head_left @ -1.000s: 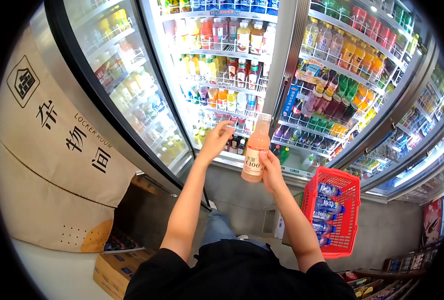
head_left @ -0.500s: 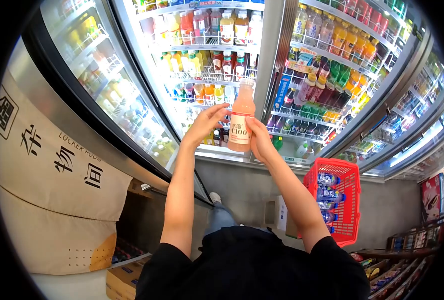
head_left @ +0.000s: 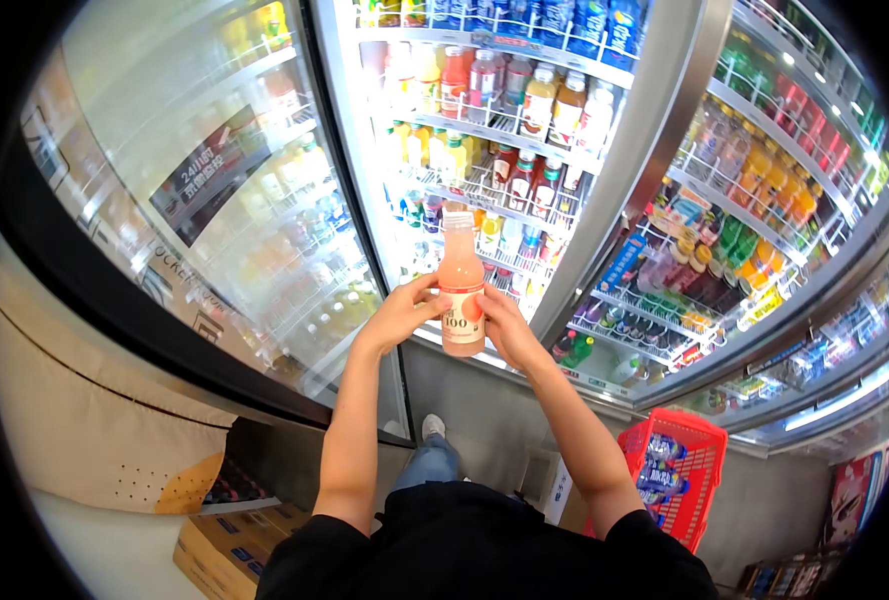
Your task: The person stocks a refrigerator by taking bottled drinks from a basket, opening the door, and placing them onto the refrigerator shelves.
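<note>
A bottle of pink juice (head_left: 461, 268) with a pale label reading "100" is held upright in front of the lit fridge shelves. My left hand (head_left: 407, 314) grips its left side, thumb and fingers against the label. On the opposite side my right hand (head_left: 505, 325) also closes on it, the thumb lying over the label's edge. Behind the bottle, fridge shelves (head_left: 504, 135) carry rows of juice and tea bottles, with blue-labelled bottles (head_left: 554, 25) on the top row.
An open glass door (head_left: 264, 200) stands to my left. At lower right, a red basket (head_left: 702, 470) holds several blue-labelled bottles (head_left: 661, 475). A cardboard box (head_left: 229, 550) lies at lower left. Another drinks fridge (head_left: 754, 190) stands on the right.
The view has turned upward and left. The bottle now sits lower, and my left hand, whose fingers were loosely spread beside it, has closed against it.
</note>
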The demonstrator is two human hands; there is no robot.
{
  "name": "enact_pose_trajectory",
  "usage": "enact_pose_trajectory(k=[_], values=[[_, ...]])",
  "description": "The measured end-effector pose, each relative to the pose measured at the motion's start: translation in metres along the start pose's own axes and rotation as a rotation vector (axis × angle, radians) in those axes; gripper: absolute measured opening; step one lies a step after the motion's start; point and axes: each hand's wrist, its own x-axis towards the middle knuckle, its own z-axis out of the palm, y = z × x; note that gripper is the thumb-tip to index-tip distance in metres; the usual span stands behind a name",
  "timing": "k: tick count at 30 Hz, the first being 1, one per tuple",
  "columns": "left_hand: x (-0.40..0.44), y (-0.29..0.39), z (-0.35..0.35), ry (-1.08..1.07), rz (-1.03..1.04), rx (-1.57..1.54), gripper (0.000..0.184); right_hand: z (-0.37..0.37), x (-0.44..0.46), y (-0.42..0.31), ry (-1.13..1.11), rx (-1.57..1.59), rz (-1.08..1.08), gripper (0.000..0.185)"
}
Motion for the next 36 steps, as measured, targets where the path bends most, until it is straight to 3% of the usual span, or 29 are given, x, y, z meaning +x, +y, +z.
enact_pose_trajectory(k=[9,11,19,22,25,36], values=[[-0.007,-0.006,-0.079,0.157,-0.030,-0.086,0.057,0.027,0.090,0.024,-0.241,-0.231,0.037,0.064],[0.006,-0.005,-0.101,0.167,-0.027,-0.086,0.058,0.031,0.117,0.026,-0.246,-0.267,-0.028,0.060],[0.095,-0.013,-0.151,0.308,0.072,-0.169,0.053,0.020,0.221,0.020,-0.146,-0.336,-0.088,0.063],[0.131,-0.021,-0.158,0.395,0.162,-0.199,0.049,0.020,0.250,0.019,-0.048,-0.219,-0.216,0.072],[0.153,-0.015,-0.160,0.423,0.191,-0.160,0.048,0.013,0.268,0.018,0.052,-0.187,-0.194,0.075],[0.246,-0.008,-0.179,0.425,0.258,-0.033,0.052,-0.047,0.354,-0.016,-0.011,-0.532,-0.269,0.075]])
